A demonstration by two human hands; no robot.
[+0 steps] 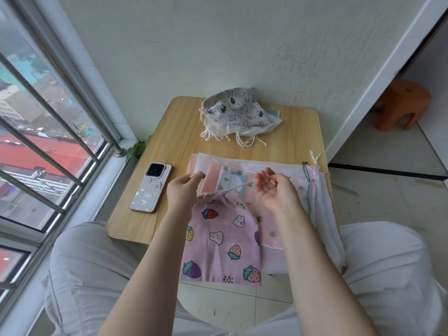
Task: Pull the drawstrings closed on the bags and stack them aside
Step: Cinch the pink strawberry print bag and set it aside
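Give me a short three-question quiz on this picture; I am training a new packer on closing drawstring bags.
1. True or false: the top of the pink strawberry bag is already gathered.
2. Which hand has the white drawstring running to it? A) left hand B) right hand C) neither
3. Fill in: the closed bags are piled at the far side of the table, with the ______-print bag on top.

Key:
1. True; the fabric at its mouth is bunched.
2. B; the cord stretches from the bag's mouth to the right hand's fingers.
3. Cat.
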